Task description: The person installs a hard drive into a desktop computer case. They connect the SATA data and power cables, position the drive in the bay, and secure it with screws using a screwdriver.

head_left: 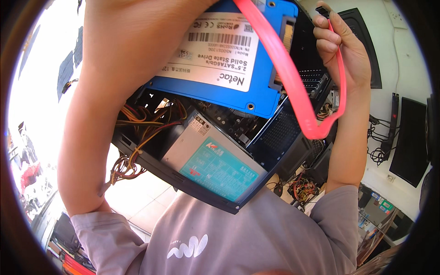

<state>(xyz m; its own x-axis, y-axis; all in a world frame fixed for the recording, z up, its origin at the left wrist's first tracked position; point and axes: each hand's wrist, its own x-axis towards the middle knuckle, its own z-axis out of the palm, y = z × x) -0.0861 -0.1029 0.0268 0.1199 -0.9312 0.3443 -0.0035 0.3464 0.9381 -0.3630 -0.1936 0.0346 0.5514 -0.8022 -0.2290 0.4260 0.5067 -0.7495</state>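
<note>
My left hand (142, 36) reaches up past the top edge and overlaps a flat blue solid state drive (263, 98) with a white label. The drive is raised over an open computer case; my left fingers lie beyond the picture, but the hand appears to hold it. A red flat SATA cable (293, 82) passes in front of the drive, hangs in a bend and rises again. At upper right, my right hand (341, 50) is closed around that cable's end, with its black connector (322, 12) sticking out above the fingers. The drive's connector edge faces right.
Below the drive is the dark computer case (183, 183) with a silver power supply (178, 149) and bundled wires (126, 167) at its left. A black monitor (411, 142) and a power strip (392, 121) are at right. More cables (302, 189) lie behind the case.
</note>
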